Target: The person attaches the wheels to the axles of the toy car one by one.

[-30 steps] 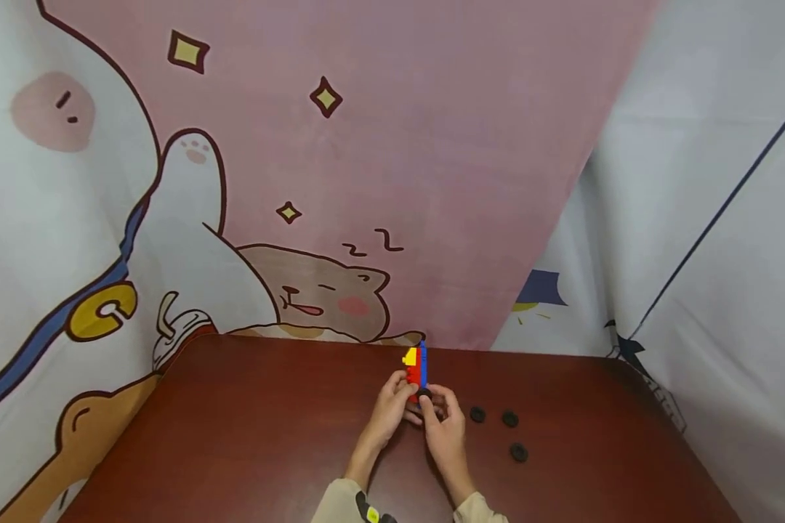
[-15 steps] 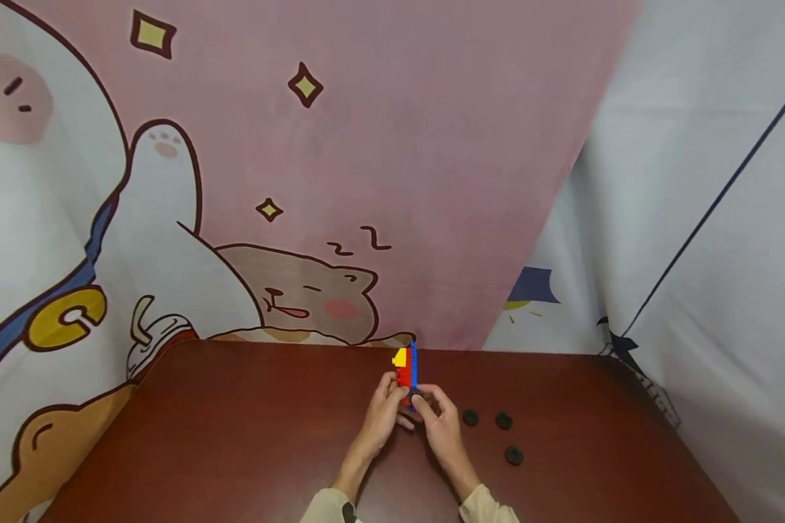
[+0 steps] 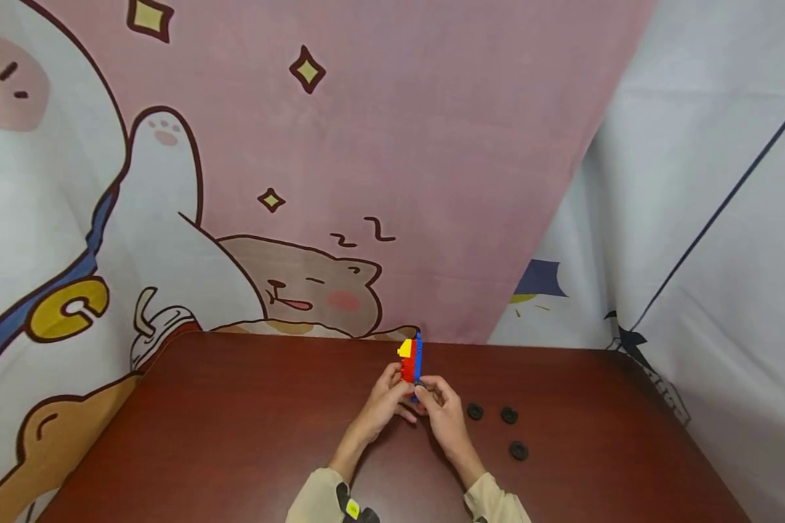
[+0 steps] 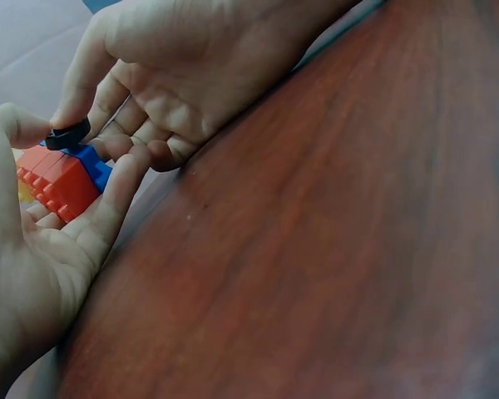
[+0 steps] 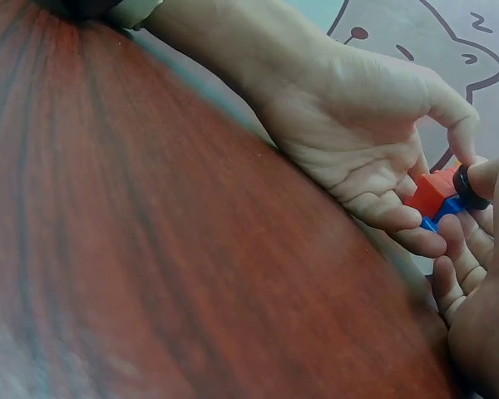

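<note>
A toy-brick vehicle point(image 3: 408, 367) of red, blue and yellow pieces stands on end between both hands, above the table. My left hand point(image 3: 379, 410) grips it by its red bricks point(image 4: 66, 183), thumb on the near side and fingers behind. With its thumb, my right hand point(image 3: 450, 421) presses a small black wheel point(image 4: 68, 135) against the blue base point(image 5: 451, 206), its fingers curled beneath. In the right wrist view the wheel sits at the blue part's side, under the thumb tip. The yellow piece point(image 3: 405, 349) points up and left, away from the hands.
Three loose black wheels lie to the right of the right hand: one wheel point(image 3: 474, 412) nearest, another wheel point(image 3: 509, 415) beside it, a third wheel point(image 3: 519, 450) closer to me. The dark red wooden table point(image 3: 248, 436) ends at a printed cloth point(image 3: 471, 181) behind.
The head view shifts slightly. Both hands keep their hold on the brick vehicle, and the right thumb now covers more of the black wheel than a second ago. The loose wheels lie unmoved.
</note>
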Demonstrator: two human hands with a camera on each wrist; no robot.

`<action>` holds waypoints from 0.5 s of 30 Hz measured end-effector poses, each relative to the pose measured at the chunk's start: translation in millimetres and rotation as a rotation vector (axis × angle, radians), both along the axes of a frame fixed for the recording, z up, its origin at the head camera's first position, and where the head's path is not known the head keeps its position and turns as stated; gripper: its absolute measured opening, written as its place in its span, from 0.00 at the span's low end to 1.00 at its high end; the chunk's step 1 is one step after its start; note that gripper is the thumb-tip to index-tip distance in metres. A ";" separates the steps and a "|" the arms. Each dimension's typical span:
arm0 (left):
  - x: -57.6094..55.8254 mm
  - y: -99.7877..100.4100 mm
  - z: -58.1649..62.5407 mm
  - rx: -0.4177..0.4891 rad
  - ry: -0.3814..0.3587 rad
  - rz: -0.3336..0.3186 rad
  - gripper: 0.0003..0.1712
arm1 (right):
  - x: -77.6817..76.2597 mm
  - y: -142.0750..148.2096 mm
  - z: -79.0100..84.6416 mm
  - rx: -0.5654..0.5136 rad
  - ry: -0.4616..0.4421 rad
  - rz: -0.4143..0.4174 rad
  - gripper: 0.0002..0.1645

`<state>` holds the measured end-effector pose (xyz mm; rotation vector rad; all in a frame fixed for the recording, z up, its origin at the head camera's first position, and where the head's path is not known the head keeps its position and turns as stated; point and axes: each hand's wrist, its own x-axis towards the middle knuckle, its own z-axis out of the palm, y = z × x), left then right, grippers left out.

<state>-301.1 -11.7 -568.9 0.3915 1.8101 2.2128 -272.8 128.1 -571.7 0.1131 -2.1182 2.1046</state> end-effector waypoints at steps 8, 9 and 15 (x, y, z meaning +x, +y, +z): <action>0.3 1.1 0.4 -0.022 0.002 0.028 0.24 | 2.1 0.0 -0.9 -0.018 0.000 0.043 0.16; -0.2 0.9 0.1 -0.026 0.003 0.032 0.24 | 2.3 -0.5 -0.5 -0.015 0.000 0.046 0.16; 1.9 1.4 1.0 -0.049 -0.001 0.070 0.25 | 3.5 -0.7 -1.2 -0.016 0.007 0.065 0.16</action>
